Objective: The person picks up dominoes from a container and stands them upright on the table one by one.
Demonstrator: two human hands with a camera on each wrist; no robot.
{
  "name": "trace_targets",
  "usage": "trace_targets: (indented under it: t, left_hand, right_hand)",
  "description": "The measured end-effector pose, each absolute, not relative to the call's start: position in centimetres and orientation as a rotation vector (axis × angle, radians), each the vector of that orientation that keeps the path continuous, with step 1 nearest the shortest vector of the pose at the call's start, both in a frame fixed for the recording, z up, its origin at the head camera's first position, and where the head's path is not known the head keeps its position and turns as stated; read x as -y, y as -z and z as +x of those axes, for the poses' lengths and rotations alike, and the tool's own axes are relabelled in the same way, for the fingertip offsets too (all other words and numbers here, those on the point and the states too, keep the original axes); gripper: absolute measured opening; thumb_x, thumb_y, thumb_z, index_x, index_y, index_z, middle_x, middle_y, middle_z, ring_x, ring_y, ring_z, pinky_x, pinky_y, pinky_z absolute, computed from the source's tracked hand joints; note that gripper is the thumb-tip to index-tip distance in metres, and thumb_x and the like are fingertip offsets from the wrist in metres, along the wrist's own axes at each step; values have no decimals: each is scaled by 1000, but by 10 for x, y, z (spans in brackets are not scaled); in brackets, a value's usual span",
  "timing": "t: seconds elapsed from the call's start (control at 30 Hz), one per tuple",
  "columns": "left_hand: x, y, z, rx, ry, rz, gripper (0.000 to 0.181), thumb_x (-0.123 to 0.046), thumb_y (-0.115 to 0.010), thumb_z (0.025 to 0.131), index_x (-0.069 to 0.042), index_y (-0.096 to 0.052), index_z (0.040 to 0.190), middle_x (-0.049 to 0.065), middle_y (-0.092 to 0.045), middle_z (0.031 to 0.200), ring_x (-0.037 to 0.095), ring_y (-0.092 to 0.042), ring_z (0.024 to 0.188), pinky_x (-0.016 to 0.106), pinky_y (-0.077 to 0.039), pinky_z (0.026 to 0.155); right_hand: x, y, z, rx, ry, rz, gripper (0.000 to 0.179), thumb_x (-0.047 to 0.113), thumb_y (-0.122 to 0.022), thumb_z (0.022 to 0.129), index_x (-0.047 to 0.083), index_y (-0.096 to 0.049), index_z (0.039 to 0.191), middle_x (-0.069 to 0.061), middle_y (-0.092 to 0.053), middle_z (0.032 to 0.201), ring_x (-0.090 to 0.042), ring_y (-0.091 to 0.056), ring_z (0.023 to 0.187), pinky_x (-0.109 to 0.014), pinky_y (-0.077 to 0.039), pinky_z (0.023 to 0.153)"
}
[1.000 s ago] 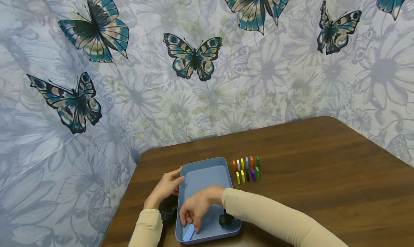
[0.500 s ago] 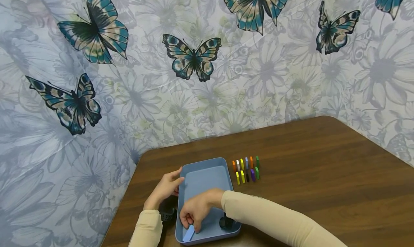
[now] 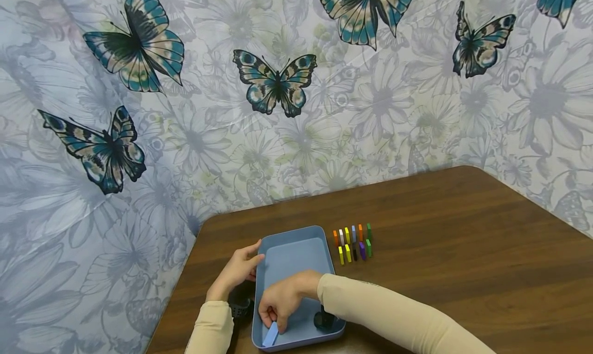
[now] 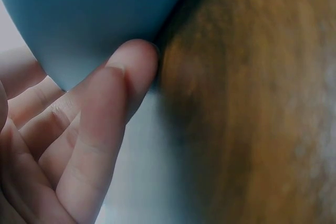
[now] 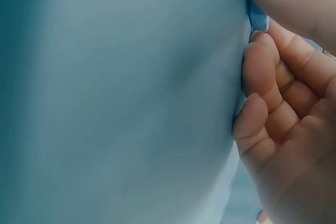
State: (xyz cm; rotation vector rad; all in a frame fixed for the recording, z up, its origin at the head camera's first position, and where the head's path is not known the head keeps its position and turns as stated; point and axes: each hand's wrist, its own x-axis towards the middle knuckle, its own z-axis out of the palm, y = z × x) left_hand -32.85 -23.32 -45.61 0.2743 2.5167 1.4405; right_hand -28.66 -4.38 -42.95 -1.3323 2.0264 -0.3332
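Note:
A blue rectangular tray (image 3: 296, 256) lies near the table's front left. My left hand (image 3: 237, 269) holds its left side, thumb at the rim and fingers against the outer wall; the left wrist view shows fingertips pressed to the blue wall (image 4: 89, 14). Inside the tray, at the near left corner, my right hand (image 3: 281, 298) pinches a flat light blue block (image 3: 271, 334) like a domino. The right wrist view has the thumb on one face of that block (image 5: 259, 18), the other fingers curled against the tray floor (image 5: 131, 103).
Several small coloured blocks stand in two rows right of the tray, among them a purple block (image 3: 362, 250) and a white block (image 3: 341, 235). Black wrist cameras show at the right wrist (image 3: 324, 319) and left wrist. A butterfly-print wall covering (image 3: 278, 153) rises behind the brown table (image 3: 454, 261).

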Motion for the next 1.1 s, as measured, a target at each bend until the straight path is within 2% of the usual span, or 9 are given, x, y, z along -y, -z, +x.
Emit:
trace_targets:
  t: [0.23, 0.5, 0.77, 1.1]
  left_hand:
    - [233, 458, -330, -2508, -1451, 261, 62, -23, -57, 103, -9, -31, 158, 4, -62, 69, 16, -63, 62, 37, -61, 66]
    - [233, 457, -330, -2501, -1446, 275, 63, -22, -56, 103, -7, -29, 158, 1, -58, 66, 14, -62, 60, 36, -61, 65]
    - [232, 459, -331, -2501, -1459, 296, 61, -19, -54, 104, -3, -29, 157, 4, -61, 68, 14, -62, 61, 37, -61, 65]
    - [233, 459, -331, -2507, -1458, 274, 61, -20, -56, 103, -7, -31, 157, 1, -58, 66, 14, -61, 61, 36, -60, 65]
  right_hand:
    - [41, 427, -285, -2025, 342, -1341, 14, 6, -78, 86, 13, -68, 94, 10, -57, 77, 2, -48, 67, -12, -42, 62]
    - [36, 420, -285, -2054, 383, -1352, 12, 8, -77, 87, 12, -69, 95, 11, -60, 80, 2, -51, 69, -12, -45, 65]
    - [29, 419, -290, -2047, 456, -1374, 10, 6, -76, 88, 10, -70, 96, 10, -61, 80, 3, -52, 70, -11, -47, 66]
    - [14, 422, -301, -1917, 858, -1265, 10, 3, -71, 91, 2, -71, 102, 4, -67, 83, 2, -58, 71, -15, -50, 67]
